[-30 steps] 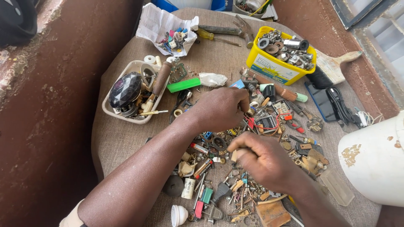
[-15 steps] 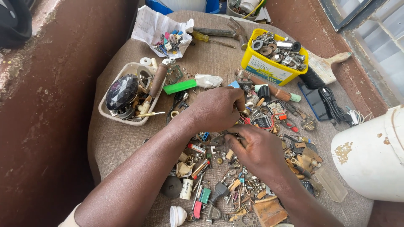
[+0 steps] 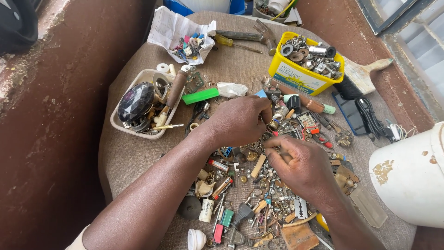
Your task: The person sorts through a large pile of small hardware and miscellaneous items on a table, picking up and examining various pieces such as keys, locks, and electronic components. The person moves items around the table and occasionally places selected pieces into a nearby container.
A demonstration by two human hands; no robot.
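Centre of frame: a heap of small hardware (image 3: 259,185) — screws, washers, plugs, fuses, metal scraps in mixed colours — is spread over a round cloth-covered table (image 3: 134,157).

Left hand (image 3: 240,119) is curled over the heap's upper edge, fingers bent down into the parts; whether it grips anything cannot be told. Right hand (image 3: 300,162), just beside it, has its fingertips pinched together on something too small to identify.

Containers, left to right:
- cream tray (image 3: 124,127), left of centre: dark faceted knob, wooden-handled tool, rings.
- crumpled paper (image 3: 171,28), upper left: small coloured bits.
- yellow tub (image 3: 296,76), upper right: bearings, metal fittings.
- white bucket (image 3: 411,176), right edge: contents not visible.
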